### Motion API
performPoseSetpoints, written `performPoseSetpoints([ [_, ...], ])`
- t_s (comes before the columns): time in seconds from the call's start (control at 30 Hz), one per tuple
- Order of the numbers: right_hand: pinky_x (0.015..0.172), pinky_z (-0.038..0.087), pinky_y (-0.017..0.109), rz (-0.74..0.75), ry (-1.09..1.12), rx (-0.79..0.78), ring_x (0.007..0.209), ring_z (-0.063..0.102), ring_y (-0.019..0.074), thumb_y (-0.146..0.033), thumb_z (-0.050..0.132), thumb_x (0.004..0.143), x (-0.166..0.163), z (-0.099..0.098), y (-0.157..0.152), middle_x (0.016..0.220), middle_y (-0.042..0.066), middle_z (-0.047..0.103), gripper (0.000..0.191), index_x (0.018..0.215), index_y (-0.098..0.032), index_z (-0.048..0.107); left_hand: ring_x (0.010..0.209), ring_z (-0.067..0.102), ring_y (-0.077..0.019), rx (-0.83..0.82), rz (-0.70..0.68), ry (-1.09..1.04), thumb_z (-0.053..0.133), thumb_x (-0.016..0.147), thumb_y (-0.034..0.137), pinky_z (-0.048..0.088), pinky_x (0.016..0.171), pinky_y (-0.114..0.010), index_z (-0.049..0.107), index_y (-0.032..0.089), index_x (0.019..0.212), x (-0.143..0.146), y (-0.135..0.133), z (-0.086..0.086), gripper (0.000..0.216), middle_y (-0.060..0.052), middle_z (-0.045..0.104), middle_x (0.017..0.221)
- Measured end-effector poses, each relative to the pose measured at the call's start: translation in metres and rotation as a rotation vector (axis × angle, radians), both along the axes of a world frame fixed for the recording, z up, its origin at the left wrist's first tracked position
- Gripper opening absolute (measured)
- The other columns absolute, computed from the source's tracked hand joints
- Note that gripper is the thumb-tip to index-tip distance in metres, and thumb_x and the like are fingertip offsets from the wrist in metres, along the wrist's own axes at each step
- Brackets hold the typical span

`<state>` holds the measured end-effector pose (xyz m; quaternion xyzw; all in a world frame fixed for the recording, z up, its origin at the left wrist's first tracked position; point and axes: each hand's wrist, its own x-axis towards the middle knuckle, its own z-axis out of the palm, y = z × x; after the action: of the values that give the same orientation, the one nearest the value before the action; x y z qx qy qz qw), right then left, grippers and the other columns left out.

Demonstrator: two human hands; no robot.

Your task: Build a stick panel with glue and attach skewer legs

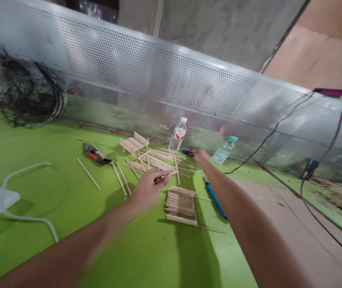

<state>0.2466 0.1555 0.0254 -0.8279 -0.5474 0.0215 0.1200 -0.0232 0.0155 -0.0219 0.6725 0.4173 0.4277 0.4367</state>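
Observation:
My left hand [150, 187] hovers over the green table [39, 208] with its fingers pinched on a thin wooden stick [167, 175]. Just right of it lies a flat panel of glued sticks [181, 205]. My right hand [201, 156] reaches far forward, between two plastic bottles, beside a small blue and red object [188, 152]; its fingers are blurred. A pile of loose sticks [154, 162] and a small stick frame [134, 144] lie beyond my left hand.
A clear bottle with a red label [177, 135] and a bottle with a teal cap [224, 150] stand by the perforated metal wall [147, 84]. A blue pen [215, 197], red-black pliers [96, 155], a white cable [27, 218] and dark wires [323, 160] lie around.

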Motion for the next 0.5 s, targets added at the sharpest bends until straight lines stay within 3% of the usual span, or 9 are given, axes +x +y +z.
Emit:
performPoseSetpoints([
  [0.13,0.099,0.051,0.046,0.041,-0.005,0.056,0.12,0.064,0.0328,-0.035,0.054,0.102,-0.002,-0.007,-0.015,0.13,0.024,0.066,0.04,0.128,-0.006,0.066,0.09,0.064,-0.0237,0.024,-0.052,0.01,0.065,0.093,0.041,0.054,0.082,-0.043,0.078,0.024,0.113,-0.001,-0.001,0.002,0.03,-0.01,0.072,0.106],
  [0.2,0.102,0.049,0.041,0.136,0.0,0.11,0.124,0.062,0.0313,-0.032,0.052,0.102,-0.002,-0.008,-0.039,0.133,0.02,0.067,0.041,0.134,-0.01,0.065,0.092,0.065,-0.0237,0.077,-0.074,0.041,0.065,0.093,0.038,0.053,0.087,-0.045,0.079,0.024,0.109,-0.002,-0.002,0.004,0.026,-0.009,0.073,0.105],
  [0.27,0.098,0.05,0.031,0.282,0.046,0.143,0.115,0.068,0.0213,-0.031,0.053,0.102,-0.003,-0.008,-0.075,0.126,0.009,0.073,0.036,0.131,-0.019,0.068,0.094,0.065,-0.0236,0.139,-0.094,0.1,0.066,0.093,0.035,0.051,0.091,-0.046,0.08,0.024,0.104,-0.002,-0.004,0.006,0.021,-0.008,0.074,0.102],
  [0.37,0.083,0.056,0.032,0.654,0.176,0.35,0.098,0.072,0.0209,-0.033,0.06,0.098,-0.012,-0.005,-0.145,0.111,0.008,0.077,0.029,0.119,-0.018,0.073,0.092,0.063,-0.0223,0.251,-0.144,0.244,0.066,0.094,0.034,0.05,0.089,-0.044,0.08,0.025,0.105,-0.001,-0.01,0.009,0.02,-0.008,0.072,0.099],
  [0.5,0.072,0.057,0.031,0.878,0.184,0.412,0.084,0.073,0.0189,-0.025,0.062,0.098,-0.031,0.0,-0.219,0.097,0.005,0.077,0.016,0.107,-0.024,0.075,0.078,0.059,-0.0181,0.306,-0.22,0.357,0.061,0.096,0.044,0.047,0.07,-0.035,0.079,0.025,0.111,0.002,-0.022,0.016,0.03,-0.006,0.067,0.094],
])
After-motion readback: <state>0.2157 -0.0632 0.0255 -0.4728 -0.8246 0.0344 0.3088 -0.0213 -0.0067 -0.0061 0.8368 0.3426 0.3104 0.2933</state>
